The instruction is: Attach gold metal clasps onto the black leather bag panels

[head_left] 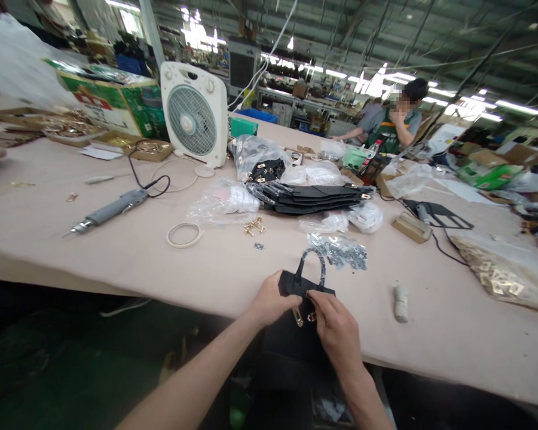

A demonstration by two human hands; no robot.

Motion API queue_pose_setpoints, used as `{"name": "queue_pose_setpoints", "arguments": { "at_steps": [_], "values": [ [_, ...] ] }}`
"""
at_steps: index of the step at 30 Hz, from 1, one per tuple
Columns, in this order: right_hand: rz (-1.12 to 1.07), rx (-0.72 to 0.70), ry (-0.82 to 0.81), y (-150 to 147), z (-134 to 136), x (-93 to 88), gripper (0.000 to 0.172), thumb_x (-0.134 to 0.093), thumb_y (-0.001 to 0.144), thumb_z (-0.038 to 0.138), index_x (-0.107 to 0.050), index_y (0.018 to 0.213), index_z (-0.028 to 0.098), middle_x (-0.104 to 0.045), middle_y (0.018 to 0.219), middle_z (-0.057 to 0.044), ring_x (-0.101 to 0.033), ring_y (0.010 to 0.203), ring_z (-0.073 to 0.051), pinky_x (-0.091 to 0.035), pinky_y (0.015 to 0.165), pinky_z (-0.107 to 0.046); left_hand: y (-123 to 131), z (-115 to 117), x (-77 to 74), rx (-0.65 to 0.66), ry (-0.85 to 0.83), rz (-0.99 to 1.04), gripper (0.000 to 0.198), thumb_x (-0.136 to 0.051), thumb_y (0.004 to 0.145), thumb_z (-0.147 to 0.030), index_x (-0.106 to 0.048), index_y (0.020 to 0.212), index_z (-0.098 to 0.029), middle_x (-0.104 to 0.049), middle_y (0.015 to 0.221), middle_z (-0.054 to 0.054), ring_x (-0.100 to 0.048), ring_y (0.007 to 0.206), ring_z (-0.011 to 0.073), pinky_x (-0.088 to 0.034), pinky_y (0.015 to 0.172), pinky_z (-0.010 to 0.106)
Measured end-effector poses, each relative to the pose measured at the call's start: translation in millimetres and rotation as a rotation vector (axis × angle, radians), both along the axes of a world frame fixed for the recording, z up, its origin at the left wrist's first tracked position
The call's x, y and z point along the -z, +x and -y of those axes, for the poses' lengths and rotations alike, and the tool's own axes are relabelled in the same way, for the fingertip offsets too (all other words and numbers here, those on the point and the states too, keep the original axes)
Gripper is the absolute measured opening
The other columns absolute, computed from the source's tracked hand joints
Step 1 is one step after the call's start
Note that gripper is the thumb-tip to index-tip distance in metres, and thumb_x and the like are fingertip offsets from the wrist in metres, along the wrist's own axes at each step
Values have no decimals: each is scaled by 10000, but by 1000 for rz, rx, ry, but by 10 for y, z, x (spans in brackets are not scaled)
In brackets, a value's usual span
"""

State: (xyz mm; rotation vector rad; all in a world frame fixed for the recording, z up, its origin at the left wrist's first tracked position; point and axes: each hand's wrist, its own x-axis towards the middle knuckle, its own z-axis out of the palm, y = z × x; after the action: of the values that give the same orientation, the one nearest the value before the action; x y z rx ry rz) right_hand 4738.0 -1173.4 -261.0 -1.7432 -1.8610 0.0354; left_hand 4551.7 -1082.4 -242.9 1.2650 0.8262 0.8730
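I judge the black, leather-like, arch-handled handbag (305,285), gripped between left hand (272,301) and right hand (338,321), light, stiffish, best held by edges.

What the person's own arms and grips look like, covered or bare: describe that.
The left grip and right grip are bare human hands, ungloved. The left forearm and right forearm show no sleeve, watch or bracelet. I can make out no markings.
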Motion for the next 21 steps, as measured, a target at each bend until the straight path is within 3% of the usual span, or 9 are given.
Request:
{"name": "queue_pose_setpoints", "arguments": {
  "at_steps": [2, 5, 8, 12, 18, 21],
  "values": [
    [-69, -7, -9, -6, -44, 5, 318, -467, 1044, 245, -694, 1266, 260, -736, 1208, -78, -703, 1094, -238, -579, 954, -386, -45, 6, -22, 12, 26, -9, 611, -779, 636, -167, -623, 1227, -137, -708, 1015, 35, -641, 953, 222, -507, 880, 328],
    [-182, -26, -8, 10, -75, 7, 310, -474, 1047, 313, -692, 1259, 253, -732, 1202, -87, -709, 1091, -233, -586, 955, -378, -120, 37, -49, 45, 52, -35, 927, -736, 623, -125, -423, 1496, -147, -678, 1176, 67, -630, 1061, 247, -486, 964, 352],
    [-237, -56, -34, 88, -100, -46, 321, -531, 1013, 411, -707, 1239, 266, -745, 1205, -75, -727, 1075, -244, -602, 928, -370, -154, 98, -86, -51, 99, -121, 715, -662, 694, -136, -529, 1396, -161, -674, 1164, 66, -620, 1040, 236, -468, 961, 340],
    [-302, 64, 31, 184, -289, -236, 433, -624, 901, 589, -744, 1175, 276, -766, 1176, -61, -744, 1041, -280, -602, 943, -381, -140, 157, -127, -99, 118, -213, 266, -605, 833, -238, -630, 1096, -203, -674, 885, 14, -601, 815, 201, -462, 747, 293],
    [-523, 194, 81, 100, -826, -666, 517, -660, 856, 615, -734, 1203, 239, -777, 1143, -87, -759, 946, -270, -601, 903, -382, -109, 263, -200, -104, 112, -336, 244, -496, 944, -270, -598, 1161, -224, -721, 968, 57, -643, 879, 233, -471, 816, 311],
    [-521, 233, 131, 260, -1215, -766, 548, -588, 900, 592, -716, 1233, 177, -784, 1072, -128, -750, 892, -271, -586, 881, -427, -77, 253, -227, -49, 112, -358, 265, -416, 1006, -320, -587, 1187, -230, -738, 981, 73, -663, 905, 244, -471, 840, 312]
  ]
}}
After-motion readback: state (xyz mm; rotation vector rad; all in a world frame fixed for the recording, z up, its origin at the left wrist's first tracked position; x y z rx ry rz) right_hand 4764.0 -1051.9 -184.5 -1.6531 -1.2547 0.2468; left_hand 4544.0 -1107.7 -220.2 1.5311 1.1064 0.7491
